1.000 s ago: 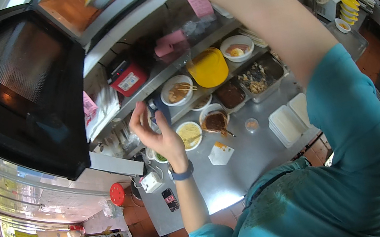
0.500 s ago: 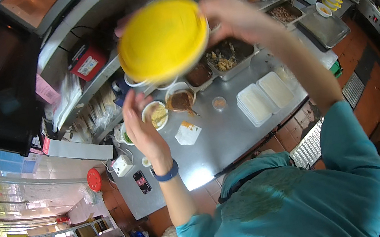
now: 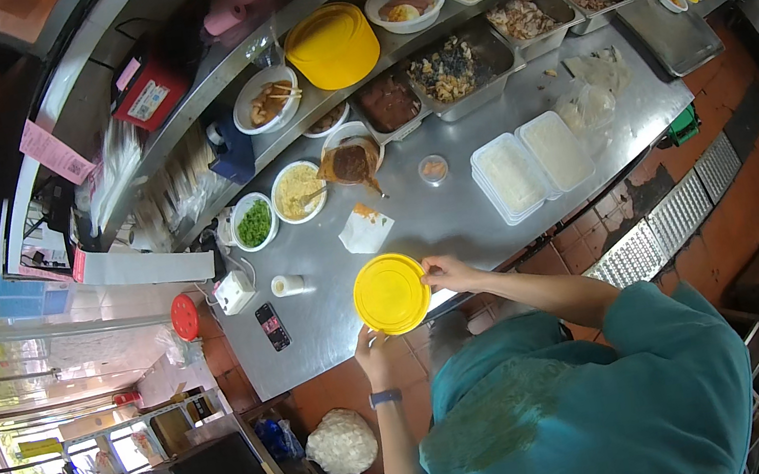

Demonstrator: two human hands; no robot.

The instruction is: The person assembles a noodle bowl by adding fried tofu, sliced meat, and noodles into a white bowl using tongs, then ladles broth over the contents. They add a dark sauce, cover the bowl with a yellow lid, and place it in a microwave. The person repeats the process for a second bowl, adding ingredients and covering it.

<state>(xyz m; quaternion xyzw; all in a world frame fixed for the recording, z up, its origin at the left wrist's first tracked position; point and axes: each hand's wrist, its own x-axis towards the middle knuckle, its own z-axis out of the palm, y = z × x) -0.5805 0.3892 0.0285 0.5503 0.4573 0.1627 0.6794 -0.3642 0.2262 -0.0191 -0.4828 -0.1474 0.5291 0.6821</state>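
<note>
A round yellow lid (image 3: pixel 390 293) with a raised ring is held over the counter's near edge. My right hand (image 3: pixel 450 272) grips it at the right rim, thumb and fingers pinched around the edge. My left hand (image 3: pixel 373 352) holds the lower left rim with its fingertips. Whether a container sits beneath the lid cannot be seen. Beyond it on the steel counter lies a small white paper piece (image 3: pixel 365 230) with orange bits on it.
Bowls of chopped greens (image 3: pixel 254 223), a yellow minced food (image 3: pixel 298 191) and brown sauce (image 3: pixel 352 162) stand beyond. White plastic trays (image 3: pixel 507 180) sit to the right. A phone (image 3: pixel 273 327) lies left. A yellow tub (image 3: pixel 332 46) and food bowl (image 3: pixel 405 6) stand on the shelf.
The yellow lid has come down from in front of the shelf to the counter's near edge. My left hand, apart from it before, now holds its rim too.
</note>
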